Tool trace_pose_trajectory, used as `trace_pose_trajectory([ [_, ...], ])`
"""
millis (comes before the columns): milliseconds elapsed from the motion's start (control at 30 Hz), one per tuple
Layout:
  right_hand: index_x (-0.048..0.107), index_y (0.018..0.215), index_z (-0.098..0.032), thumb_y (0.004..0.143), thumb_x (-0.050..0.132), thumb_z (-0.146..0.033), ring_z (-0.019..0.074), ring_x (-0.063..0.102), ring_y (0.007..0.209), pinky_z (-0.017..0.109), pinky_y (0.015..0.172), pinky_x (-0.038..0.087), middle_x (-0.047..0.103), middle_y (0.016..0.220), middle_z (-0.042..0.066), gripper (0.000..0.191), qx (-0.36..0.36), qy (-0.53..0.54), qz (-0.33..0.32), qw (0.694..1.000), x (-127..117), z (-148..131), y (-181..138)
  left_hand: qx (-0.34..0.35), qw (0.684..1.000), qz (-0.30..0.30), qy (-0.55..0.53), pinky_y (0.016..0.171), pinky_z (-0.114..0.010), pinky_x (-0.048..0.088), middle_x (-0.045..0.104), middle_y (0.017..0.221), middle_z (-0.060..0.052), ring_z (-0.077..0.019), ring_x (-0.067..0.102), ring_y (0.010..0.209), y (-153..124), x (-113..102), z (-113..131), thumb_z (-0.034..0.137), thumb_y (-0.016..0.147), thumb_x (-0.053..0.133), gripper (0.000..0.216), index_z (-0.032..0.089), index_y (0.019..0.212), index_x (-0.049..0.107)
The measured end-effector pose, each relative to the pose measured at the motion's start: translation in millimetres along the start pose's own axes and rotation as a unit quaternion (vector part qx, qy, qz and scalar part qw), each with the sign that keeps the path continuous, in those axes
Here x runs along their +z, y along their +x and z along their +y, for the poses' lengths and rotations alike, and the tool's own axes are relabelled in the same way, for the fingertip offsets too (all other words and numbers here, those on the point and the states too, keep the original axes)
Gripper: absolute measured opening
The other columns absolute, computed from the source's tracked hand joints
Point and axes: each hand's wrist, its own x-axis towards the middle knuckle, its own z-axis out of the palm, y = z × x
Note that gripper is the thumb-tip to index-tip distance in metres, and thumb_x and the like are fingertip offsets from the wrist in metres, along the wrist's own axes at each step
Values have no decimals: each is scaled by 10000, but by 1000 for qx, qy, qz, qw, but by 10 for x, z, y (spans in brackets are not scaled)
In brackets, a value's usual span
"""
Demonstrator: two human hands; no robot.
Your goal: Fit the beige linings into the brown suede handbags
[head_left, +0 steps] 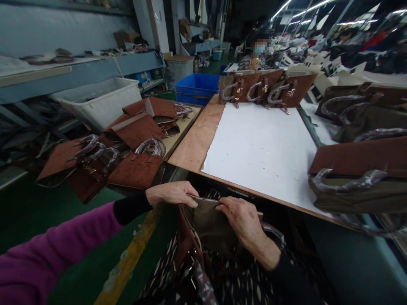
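Observation:
A handbag [211, 222] rests on my lap, with a greyish-olive inner face and reddish-brown outer panels. Its handle [203, 279], wrapped in clear plastic, hangs toward me, and metal fittings show beside it. My left hand [174, 193] pinches the bag's upper edge at the left corner, thumb on the inner side. Farther right along the same edge, my right hand [243, 220] grips the rim between thumb and fingers. The underside of the bag is hidden against the patterned dark cloth over my lap.
Ahead stands a table with a white sheet [263, 144]; several brown handbags [270, 89] line its far end. More bags [356, 173] crowd the right. At left, brown bags [136, 169] lie piled near a grey bin [98, 99] and a blue crate [197, 87]. A masked person [254, 61] sits beyond.

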Motion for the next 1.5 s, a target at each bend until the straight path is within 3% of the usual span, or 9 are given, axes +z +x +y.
trace_pose_trajectory([
  [500,620,792,-212,878,465,-235,142,615,704,224,612,356,669,750,-1,179,-29,13,-34,999,40,-276,153,10,997,39,72,508,-181,280,480,592,36,-87,378,551,-2,54,68,227,710,529,197,111,790,667],
  [800,639,756,-221,886,451,-293,138,606,679,223,603,339,664,702,-4,239,-6,41,-46,998,20,-331,164,58,973,121,187,486,-197,215,337,501,61,-62,341,495,-24,125,284,314,715,603,237,115,585,593],
  [1200,653,770,-246,874,450,-290,138,607,672,222,605,341,680,712,-8,232,7,62,-51,997,18,-314,194,41,980,137,139,456,-217,164,279,489,61,-55,282,466,-19,179,219,215,721,519,232,121,519,456],
  [1333,656,716,-233,863,450,-258,141,604,654,226,597,341,676,669,1,254,23,40,-64,997,-9,-342,204,45,975,140,167,463,-219,161,263,493,59,-53,272,467,-9,202,272,188,714,503,253,124,489,409],
  [1500,665,796,-246,863,454,-255,147,621,706,225,623,363,688,719,2,221,2,36,-61,998,-11,-287,169,69,961,143,227,480,-212,178,221,481,60,-50,261,465,0,197,331,165,718,510,265,116,473,423],
])
